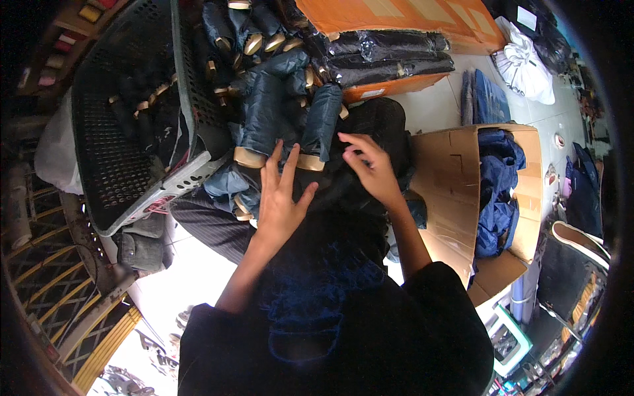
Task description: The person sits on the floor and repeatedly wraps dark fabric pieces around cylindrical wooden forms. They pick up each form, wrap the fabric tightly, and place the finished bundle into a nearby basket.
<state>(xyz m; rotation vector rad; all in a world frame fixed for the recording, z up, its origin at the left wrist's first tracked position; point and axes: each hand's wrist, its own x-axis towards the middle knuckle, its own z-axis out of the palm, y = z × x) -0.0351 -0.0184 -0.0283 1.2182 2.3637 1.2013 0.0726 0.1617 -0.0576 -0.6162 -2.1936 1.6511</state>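
Note:
My left hand (pixel 281 195) lies flat, fingers spread, on a black garment (pixel 370 125) spread in front of me. Its fingertips touch the tan waistband end of a rolled dark blue jeans bundle (pixel 261 115). My right hand (pixel 370 168) hovers over the same black cloth with fingers bent and apart, holding nothing; a second rolled jeans bundle (pixel 321 119) lies just left of it. Several more rolled jeans are piled behind these.
A dark plastic laundry basket (pixel 112 152) holding rolled jeans lies tipped at the left. An open cardboard box (pixel 456 191) with blue clothes stands at the right. Orange boxes (pixel 396 16) and bagged dark garments (pixel 389 56) sit behind. A white bag (pixel 528 69) lies on the floor.

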